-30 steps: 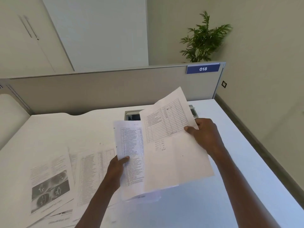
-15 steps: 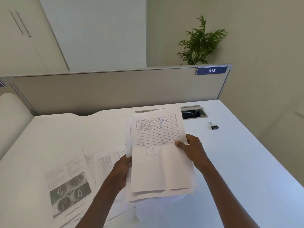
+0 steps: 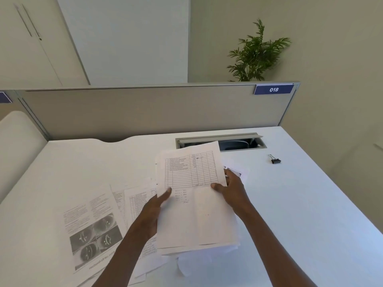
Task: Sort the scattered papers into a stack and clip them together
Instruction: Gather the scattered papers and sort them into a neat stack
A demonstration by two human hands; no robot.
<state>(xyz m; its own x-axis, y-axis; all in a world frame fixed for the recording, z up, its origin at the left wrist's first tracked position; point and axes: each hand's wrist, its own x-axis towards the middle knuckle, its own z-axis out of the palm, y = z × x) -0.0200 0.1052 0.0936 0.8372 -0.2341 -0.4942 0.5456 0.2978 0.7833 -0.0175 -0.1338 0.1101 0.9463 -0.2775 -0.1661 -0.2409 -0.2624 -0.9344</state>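
- On the white desk [image 3: 310, 204], centre of view: a stack of papers [image 3: 196, 214] held by both hands, top sheet a ruled table with a few handwritten lines below it.
- Left hand [image 3: 151, 214] at 9 o'clock of the stack, gripping its left edge; thumb lies straight on the top sheet, pointing toward 1 o'clock; other fingers hidden under the papers.
- Right hand [image 3: 232, 189] at 3 o'clock of the stack, pinching the right edge; thumb on top, fingers curled behind.
- Stack's sheets not squared: lower edges fan out at 6 o'clock, a loose white sheet [image 3: 192, 264] sticks out beneath.
- Can't tell if the stack rests on the desk or is lifted.
- Scattered papers at 8–9 o'clock of the stack, flat on the desk, overlapping: a printed page with four dark photos [image 3: 91, 230] and, just beside it, list pages [image 3: 134, 201] partly under the left forearm.
- Corner of another photo sheet [image 3: 238, 172] peeks out behind the right hand at 2 o'clock.
- Black binder clip [image 3: 275, 160] at 2 o'clock, well apart from the stack, alone on the desk, wire handles up.
- Open cable slot [image 3: 238, 142] in the desk at 12 o'clock, the top sheet's far edge overlaps it in view.
- Grey partition [image 3: 145, 112] along the far desk edge, blue tag "018" [image 3: 273, 89] at its right end; green plant [image 3: 257, 54] behind.
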